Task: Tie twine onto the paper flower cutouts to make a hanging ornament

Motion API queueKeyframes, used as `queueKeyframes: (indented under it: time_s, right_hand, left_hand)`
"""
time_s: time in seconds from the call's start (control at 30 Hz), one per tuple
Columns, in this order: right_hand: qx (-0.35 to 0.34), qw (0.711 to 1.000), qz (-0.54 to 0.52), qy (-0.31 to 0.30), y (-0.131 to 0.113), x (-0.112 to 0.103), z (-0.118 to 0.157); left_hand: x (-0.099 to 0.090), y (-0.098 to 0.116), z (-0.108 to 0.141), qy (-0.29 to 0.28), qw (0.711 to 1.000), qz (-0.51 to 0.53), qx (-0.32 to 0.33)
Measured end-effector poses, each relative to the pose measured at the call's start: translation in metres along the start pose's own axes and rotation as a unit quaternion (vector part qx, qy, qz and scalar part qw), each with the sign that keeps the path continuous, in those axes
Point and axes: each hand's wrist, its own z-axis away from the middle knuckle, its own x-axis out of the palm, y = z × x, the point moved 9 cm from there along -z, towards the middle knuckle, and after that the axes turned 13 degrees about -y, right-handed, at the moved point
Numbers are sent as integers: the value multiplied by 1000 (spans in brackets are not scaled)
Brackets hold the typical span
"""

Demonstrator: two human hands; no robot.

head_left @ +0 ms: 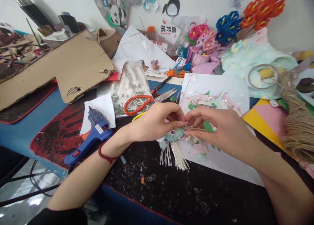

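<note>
My left hand (162, 120) pinches the upper part of a small pale-teal paper ornament (169, 138), from which white string tassels (178, 156) hang over the dark mat. Opposite it, my right hand (218, 123) has thumb and fingers closed at the ornament's right edge. What lies between those fingertips is too small to make out. A thin cord loop (181, 95) stands up just beyond the fingers. White paper (230, 166) with green and pink scraps lies under my right hand. Orange-handled scissors (139, 103) rest beyond my left hand.
A blue hot glue gun (90, 141) lies left of my left forearm on the mat (147, 198). Behind are cardboard (78, 61), a plastic bag of white strings (130, 77) and pipe-cleaner flowers (228, 25). Clear tape (262, 77) and twine (298, 126) are at the right.
</note>
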Motion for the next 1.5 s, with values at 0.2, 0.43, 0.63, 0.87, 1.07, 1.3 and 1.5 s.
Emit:
queueKeyframes:
  time_s: [0.2,0.43,0.63,0.87,1.07,1.3,1.5]
  right_hand:
    - [32,989,-144,-5,12,2,-1]
    - [59,964,-257,-35,10,10,1]
    - [53,961,-271,-30,11,13,-2]
    - [16,964,-264,15,1,6,-3]
    - [-6,965,-259,50,-1,5,0]
    - [-10,962,-262,78,0,0,4]
    - [-11,968,-236,88,-2,-4,7]
  left_hand:
    - [-6,4,3,19,998,51,12]
    - [-15,11,6,61,993,98,32]
    - [-16,14,7,90,989,106,43]
    - [-21,17,9,148,987,54,45]
    - [-19,21,11,179,982,-5,64]
    - [-17,42,14,196,966,-121,117]
    - [-12,53,19,220,932,-237,161]
